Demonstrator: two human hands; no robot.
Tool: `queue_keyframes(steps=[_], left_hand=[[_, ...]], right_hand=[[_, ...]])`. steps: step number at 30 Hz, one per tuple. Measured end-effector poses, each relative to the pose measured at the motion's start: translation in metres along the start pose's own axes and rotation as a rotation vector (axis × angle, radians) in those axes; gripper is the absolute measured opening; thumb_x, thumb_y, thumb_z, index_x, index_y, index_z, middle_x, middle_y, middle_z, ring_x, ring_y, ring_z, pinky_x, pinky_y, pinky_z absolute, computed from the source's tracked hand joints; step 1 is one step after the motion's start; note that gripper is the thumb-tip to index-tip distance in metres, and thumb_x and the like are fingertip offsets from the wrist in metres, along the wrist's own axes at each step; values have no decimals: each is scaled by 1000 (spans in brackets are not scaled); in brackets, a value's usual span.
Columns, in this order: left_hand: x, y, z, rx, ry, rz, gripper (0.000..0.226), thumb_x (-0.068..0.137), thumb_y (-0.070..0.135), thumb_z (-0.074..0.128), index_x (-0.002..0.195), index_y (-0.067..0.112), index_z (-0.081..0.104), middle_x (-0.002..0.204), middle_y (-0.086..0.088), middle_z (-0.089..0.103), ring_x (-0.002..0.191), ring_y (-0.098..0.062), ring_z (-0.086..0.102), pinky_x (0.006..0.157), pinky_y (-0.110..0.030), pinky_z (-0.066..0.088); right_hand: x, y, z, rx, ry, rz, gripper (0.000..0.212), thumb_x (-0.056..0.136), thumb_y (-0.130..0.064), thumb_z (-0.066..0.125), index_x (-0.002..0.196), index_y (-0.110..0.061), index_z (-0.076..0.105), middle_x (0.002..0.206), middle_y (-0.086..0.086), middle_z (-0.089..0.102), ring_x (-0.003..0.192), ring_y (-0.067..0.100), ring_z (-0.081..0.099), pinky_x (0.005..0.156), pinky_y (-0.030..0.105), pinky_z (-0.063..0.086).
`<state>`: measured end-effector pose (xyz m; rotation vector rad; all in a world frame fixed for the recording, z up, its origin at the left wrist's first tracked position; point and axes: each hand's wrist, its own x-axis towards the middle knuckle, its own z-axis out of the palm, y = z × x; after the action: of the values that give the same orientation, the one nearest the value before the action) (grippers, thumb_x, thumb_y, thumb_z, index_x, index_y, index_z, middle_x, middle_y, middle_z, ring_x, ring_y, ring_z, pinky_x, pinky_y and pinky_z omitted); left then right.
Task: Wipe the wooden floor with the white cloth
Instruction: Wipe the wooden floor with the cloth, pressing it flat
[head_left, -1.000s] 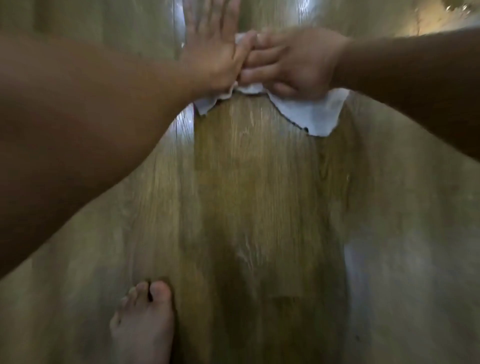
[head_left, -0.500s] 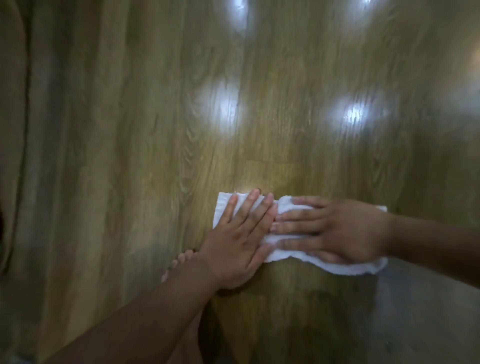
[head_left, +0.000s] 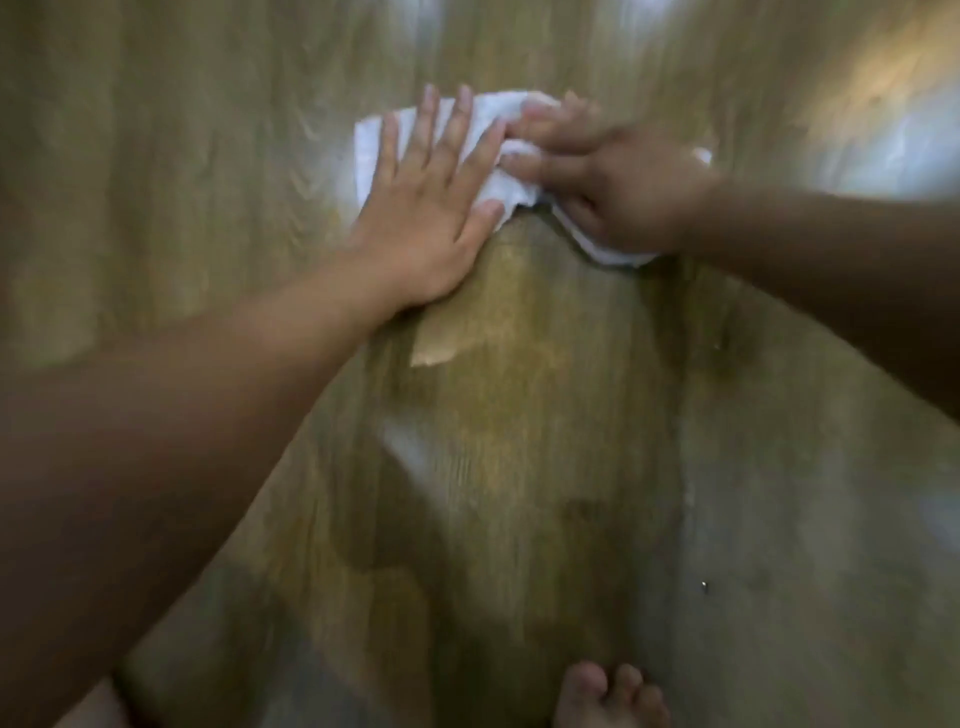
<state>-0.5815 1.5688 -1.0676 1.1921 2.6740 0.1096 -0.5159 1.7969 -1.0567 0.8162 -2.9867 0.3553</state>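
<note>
From the head view, the only one I have, the white cloth (head_left: 493, 106) lies flat on the wooden floor (head_left: 519, 467) at the far reach of both arms, straight ahead of the person and well apart from the bare foot (head_left: 608, 696) at the bottom edge. Its long axis runs from left to right, across the floorboards' grain. The left hand (head_left: 431, 208) is released, with straight, spread fingers pressing its palm onto the cloth's left half. The right hand (head_left: 623, 192) covers the right half with its fingers stretched toward the left hand. Motion blur softens them, but they look laid flat rather than clenched, and the two sets of fingertips nearly meet over the cloth's middle. Neither hand is nearer, as both sit on it already. White edges show past the left fingers and below the right palm. Between the cloth and the foot the boards look darker and shinier, which I judge to be a damp, wiped lane. My guess is that the next stroke runs along that lane, broadside to the cloth. I can read no brand, label or writing anywhere.
</note>
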Motion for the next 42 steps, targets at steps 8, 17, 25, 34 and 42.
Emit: queue_keyframes(steps=[8, 17, 25, 34, 42], left_hand=[[-224, 126, 46, -94, -69, 313, 65, 99, 40, 37, 156, 10, 27, 166, -15, 11, 151, -42, 12, 119, -63, 6], [-160, 104, 37, -17, -87, 603, 81, 94, 55, 41, 157, 7, 21, 165, -16, 14, 153, -38, 9, 120, -62, 5], [-161, 101, 34, 21, -107, 588, 81, 96, 55, 36, 158, 7, 14, 166, -16, 11, 153, -38, 8, 121, -59, -2], [-165, 108, 39, -37, 29, 541, 77, 95, 56, 42, 157, 12, 26, 164, -11, 22, 152, -34, 17, 120, -60, 12], [-317, 195, 59, -205, -53, 5, 64, 99, 34, 43, 156, 11, 27, 166, -12, 13, 153, -35, 7, 119, -60, 14]], right_hand=[[-198, -193, 19, 193, -138, 19, 51, 96, -29, 51, 144, -13, 49, 154, 18, 37, 147, 32, 29, 118, 49, 29], [-201, -164, 13, 160, -168, 74, 51, 98, -29, 44, 145, -10, 48, 154, 24, 34, 147, 35, 28, 123, 49, 18], [-190, -171, 0, 61, -248, 60, 49, 100, -28, 38, 145, -11, 48, 152, 24, 37, 144, 37, 31, 121, 51, 22], [-203, -165, 16, 34, -153, -11, 47, 101, -22, 44, 145, -8, 45, 150, 27, 39, 141, 45, 35, 116, 59, 28], [-236, -291, 37, 243, -97, 217, 57, 87, -11, 41, 143, -4, 43, 144, 24, 49, 142, 37, 34, 117, 52, 22]])
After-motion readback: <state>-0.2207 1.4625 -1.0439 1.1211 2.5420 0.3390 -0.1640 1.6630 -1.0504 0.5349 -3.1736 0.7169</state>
